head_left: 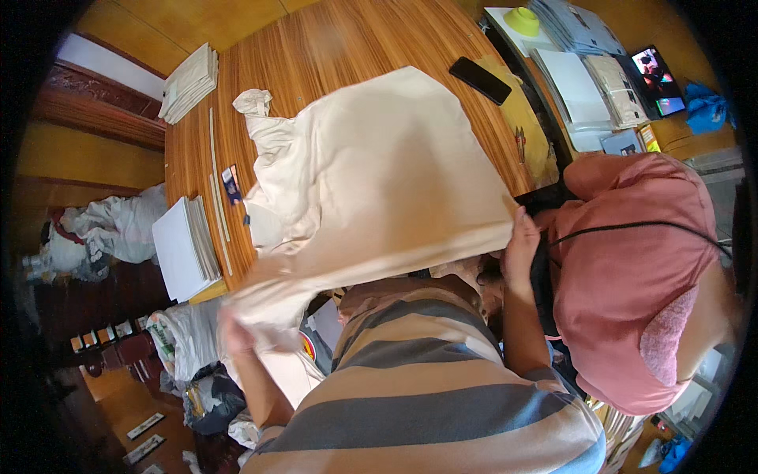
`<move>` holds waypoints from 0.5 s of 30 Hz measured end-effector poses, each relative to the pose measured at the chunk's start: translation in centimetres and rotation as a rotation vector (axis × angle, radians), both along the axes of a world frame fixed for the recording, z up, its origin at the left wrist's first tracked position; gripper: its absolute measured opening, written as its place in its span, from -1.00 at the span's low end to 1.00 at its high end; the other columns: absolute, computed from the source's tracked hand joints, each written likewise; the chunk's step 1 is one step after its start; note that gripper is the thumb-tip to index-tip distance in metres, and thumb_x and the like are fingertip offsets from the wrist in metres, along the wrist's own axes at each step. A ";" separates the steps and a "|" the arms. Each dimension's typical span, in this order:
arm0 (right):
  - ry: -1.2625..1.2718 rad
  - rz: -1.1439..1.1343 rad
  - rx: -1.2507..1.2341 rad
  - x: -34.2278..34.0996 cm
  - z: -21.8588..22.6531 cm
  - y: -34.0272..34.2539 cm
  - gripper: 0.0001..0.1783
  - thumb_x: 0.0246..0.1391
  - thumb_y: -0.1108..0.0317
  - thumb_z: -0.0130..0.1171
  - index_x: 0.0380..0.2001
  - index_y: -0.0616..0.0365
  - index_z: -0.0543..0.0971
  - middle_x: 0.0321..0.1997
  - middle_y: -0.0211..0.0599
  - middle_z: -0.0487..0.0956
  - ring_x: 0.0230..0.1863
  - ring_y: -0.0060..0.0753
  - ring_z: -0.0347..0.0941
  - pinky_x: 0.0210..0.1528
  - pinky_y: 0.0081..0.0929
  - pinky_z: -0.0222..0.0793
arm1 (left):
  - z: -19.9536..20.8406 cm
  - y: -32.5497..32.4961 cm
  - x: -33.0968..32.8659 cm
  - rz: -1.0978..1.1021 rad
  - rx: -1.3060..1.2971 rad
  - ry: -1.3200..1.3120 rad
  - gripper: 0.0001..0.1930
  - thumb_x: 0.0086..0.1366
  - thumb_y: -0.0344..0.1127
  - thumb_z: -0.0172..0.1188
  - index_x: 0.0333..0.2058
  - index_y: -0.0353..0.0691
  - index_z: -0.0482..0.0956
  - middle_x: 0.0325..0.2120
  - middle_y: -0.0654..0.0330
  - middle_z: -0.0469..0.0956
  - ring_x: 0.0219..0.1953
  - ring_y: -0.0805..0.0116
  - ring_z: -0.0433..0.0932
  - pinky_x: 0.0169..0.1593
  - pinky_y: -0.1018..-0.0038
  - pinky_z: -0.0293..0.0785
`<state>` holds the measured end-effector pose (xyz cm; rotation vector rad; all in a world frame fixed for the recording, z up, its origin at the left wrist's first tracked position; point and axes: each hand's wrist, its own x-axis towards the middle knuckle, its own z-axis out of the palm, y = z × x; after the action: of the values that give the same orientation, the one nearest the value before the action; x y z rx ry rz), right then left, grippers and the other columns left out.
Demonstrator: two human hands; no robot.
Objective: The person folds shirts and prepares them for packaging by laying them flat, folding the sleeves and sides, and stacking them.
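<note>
Cream cloth has its near edge at both hands: the right hand pinches the near right corner, while the left hand is blurred at the near left, its grip impossible to tell. Beyond, the cloth lies across the wooden table, smooth rightward, bunched leftward. Straightening seems the step in hand; easing out those left creases looks called for. A black phone lies far right.
</note>
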<state>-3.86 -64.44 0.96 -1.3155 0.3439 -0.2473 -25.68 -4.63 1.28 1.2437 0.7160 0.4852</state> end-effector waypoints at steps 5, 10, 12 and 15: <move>-0.166 -0.210 0.375 3.0 12.3 -0.2 -0.51 0.49 -0.12 -0.04 -0.10 0.13 0.53 -0.23 -0.33 0.61 -0.20 -0.37 0.61 -0.13 -0.30 0.57 | 23.8 -5.0 4.5 -0.280 0.522 -0.487 -0.45 0.45 -0.01 0.05 0.16 -0.39 0.50 0.00 -0.04 0.63 0.02 0.09 0.63 0.09 0.23 0.61; -0.501 -0.120 0.315 2.6 18.1 -3.0 -0.52 0.49 -0.06 -0.04 0.01 0.18 0.51 -0.13 -0.28 0.61 -0.12 -0.36 0.59 -0.02 -0.33 0.51 | 30.6 -5.5 3.5 -0.108 0.766 -0.488 -0.41 0.45 0.05 0.03 0.17 -0.40 0.50 0.00 -0.04 0.64 0.03 0.10 0.63 0.11 0.23 0.60; -0.582 -0.104 0.284 2.6 19.8 -3.2 -0.52 0.49 -0.04 -0.04 0.05 0.20 0.50 -0.09 -0.27 0.61 -0.08 -0.35 0.58 0.03 -0.34 0.49 | 32.1 -5.4 3.7 -0.060 0.808 -0.480 -0.39 0.45 0.07 0.03 0.17 -0.40 0.49 0.00 -0.04 0.64 0.04 0.10 0.63 0.11 0.23 0.59; -0.673 -0.105 0.234 2.6 21.6 -2.8 -0.50 0.49 -0.01 -0.05 0.11 0.24 0.48 -0.04 -0.24 0.61 -0.03 -0.35 0.57 0.10 -0.36 0.45 | 34.1 -5.2 3.8 -0.005 0.847 -0.460 -0.37 0.45 0.10 0.02 0.17 -0.41 0.49 0.00 -0.04 0.64 0.04 0.10 0.63 0.13 0.23 0.59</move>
<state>-1.30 -67.24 22.60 -0.9184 -0.1294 -0.6938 -21.92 -9.85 35.41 1.8192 0.0876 1.0950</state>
